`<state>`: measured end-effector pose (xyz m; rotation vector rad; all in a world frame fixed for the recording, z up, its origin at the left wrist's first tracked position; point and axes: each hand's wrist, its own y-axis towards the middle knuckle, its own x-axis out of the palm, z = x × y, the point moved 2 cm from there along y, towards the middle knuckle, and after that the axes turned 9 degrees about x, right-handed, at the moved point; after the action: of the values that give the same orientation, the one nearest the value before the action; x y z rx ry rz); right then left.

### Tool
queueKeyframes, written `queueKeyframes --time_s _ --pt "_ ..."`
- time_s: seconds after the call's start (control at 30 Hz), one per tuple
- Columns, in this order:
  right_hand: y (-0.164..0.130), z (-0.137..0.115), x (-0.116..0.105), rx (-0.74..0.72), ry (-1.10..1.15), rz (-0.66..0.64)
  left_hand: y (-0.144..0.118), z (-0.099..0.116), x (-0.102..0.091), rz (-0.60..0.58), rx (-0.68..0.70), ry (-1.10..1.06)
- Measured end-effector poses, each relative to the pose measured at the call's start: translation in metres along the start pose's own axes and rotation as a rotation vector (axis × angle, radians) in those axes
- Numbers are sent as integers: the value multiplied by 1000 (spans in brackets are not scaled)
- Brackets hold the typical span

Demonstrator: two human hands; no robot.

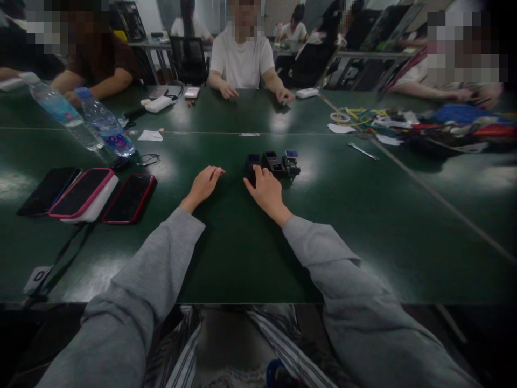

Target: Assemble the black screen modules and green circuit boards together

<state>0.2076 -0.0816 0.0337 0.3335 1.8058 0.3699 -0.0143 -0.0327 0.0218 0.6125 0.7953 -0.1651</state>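
Observation:
My right hand [266, 191] is on a small black box-shaped part [252, 158], its fingers on the top and its thumb at the near left side; the hand hides much of the part. Just right of it stand a second black housing [272, 163] with openings and a small circuit module with a blue-lit screen [291, 154]. My left hand [203, 185] is to the left, low over the green table. Its fingers are bent together with the thumb against them in a pinch. Whatever may be between those fingertips is too small to make out.
Phones [130, 199] and two tilted-looking water bottles [107, 126] occupy the left. A wrench [363, 151] lies on the green table [258, 258] at right, before a heap of cables and cloth [444, 129]. Across the table, a person in a white shirt [243, 59] sits among several others.

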Motion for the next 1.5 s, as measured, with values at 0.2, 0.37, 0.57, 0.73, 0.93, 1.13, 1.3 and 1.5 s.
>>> queueKeyframes --time_s 0.2,0.37,0.57,0.73,0.93,1.13,1.3,1.5 --pt "2 3 -11 42 22 69 0 -6 3 20 15 -14" --pt "-10 -17 -30 -83 18 166 1 -6 0 159 41 -24" --pt "-26 -62 -12 -227 -28 -14 -1 -6 -7 421 12 15" --pt "-26 -63 -2 -279 22 -48 -3 4 -7 362 108 80" --pt "-17 -29 -13 -149 112 69 -7 25 -9 189 207 173" --pt "-9 10 0 -134 244 -28 -10 37 -9 15 272 258" --pt "-12 12 4 -182 352 -96 -9 33 -5 -42 257 312" --pt "-18 -3 0 -253 382 -189 -6 23 2 -78 237 311"
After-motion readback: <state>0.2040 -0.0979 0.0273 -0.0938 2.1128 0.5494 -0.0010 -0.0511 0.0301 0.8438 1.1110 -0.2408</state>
